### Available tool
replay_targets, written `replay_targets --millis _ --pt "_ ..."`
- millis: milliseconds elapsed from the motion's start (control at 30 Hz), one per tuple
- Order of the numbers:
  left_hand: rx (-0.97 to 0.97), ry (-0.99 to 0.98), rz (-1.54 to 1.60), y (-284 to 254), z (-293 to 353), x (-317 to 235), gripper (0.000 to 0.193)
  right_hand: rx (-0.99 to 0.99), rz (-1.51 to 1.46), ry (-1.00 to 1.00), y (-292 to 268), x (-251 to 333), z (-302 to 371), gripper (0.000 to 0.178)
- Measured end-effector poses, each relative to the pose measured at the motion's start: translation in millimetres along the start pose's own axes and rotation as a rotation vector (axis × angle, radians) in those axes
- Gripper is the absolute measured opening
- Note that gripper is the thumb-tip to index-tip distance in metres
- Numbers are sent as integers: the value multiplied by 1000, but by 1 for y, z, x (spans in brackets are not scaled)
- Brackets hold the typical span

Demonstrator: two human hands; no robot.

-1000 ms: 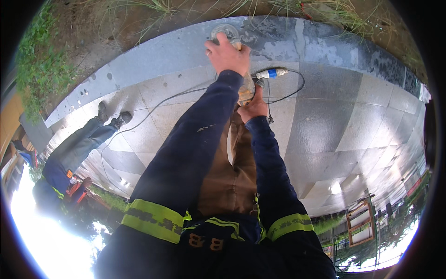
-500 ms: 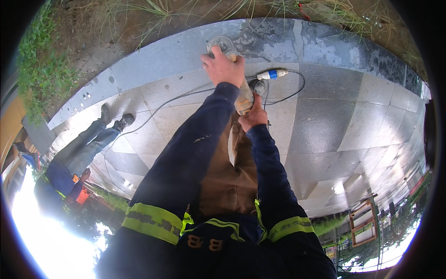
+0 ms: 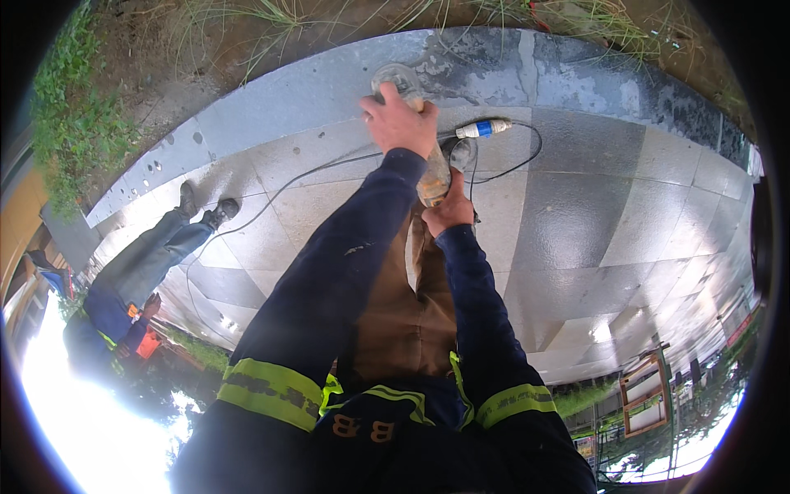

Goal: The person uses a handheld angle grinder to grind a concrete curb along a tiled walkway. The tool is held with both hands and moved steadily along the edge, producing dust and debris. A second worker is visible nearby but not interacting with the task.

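An angle grinder [image 3: 434, 179] with a worn, dusty yellow-orange body is held in both hands. Its round head lies against the grey stone edging [image 3: 304, 99], and the disc's underside is hidden. My left hand [image 3: 401, 123] is wrapped over the front of the body, just behind the head. At the rear end, my right hand [image 3: 448, 210] is closed around the grip, thumb pointing forward. Just right of the tool lies a white and blue plug connector [image 3: 484, 129] with a dark cable [image 3: 306, 175] running from it.
Wet grey paving [image 3: 568, 214] stretches below the edging, my shoe [image 3: 462, 152] on it. Grass [image 3: 280, 25] and soil border the far side. At left stands another person [image 3: 123, 280] in jeans. The cable loops across the paving towards that person.
The grinder's head and my left hand have shifted slightly right along the stone edging. My right hand keeps its hold on the rear, almost unmoved.
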State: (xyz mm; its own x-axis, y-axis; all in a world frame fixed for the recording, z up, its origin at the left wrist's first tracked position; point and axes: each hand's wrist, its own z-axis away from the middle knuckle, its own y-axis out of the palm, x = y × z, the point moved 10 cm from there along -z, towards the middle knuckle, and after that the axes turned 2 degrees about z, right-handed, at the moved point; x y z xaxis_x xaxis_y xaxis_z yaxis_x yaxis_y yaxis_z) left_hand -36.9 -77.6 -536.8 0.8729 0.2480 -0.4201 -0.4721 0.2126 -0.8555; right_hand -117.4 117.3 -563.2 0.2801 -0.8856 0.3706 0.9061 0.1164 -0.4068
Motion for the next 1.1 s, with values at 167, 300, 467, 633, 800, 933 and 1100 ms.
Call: replay_targets --millis 167,300,467,633,800,933,1100 --pt "32 49 36 23 7 -22 55 -54 -84 13 -16 -13 -3 76" --pt "-35 123 -7 13 1 -23 54 -58 -113 -32 -8 -8 -10 77" --pt "-55 -28 13 4 10 0 54 3 -20 -8 -6 -13 -3 75" --pt "-63 53 62 11 3 -17 55 -44 -41 -8 -15 -11 -9 74" --pt "-58 7 22 3 -2 -7 55 -25 -16 -25 -5 -3 -11 74" --pt "-9 -23 0 8 6 -4 55 -16 -14 14 -6 -11 -4 73" --pt "-59 92 19 8 -3 -14 55 -47 -60 -27 0 -6 -14 75"
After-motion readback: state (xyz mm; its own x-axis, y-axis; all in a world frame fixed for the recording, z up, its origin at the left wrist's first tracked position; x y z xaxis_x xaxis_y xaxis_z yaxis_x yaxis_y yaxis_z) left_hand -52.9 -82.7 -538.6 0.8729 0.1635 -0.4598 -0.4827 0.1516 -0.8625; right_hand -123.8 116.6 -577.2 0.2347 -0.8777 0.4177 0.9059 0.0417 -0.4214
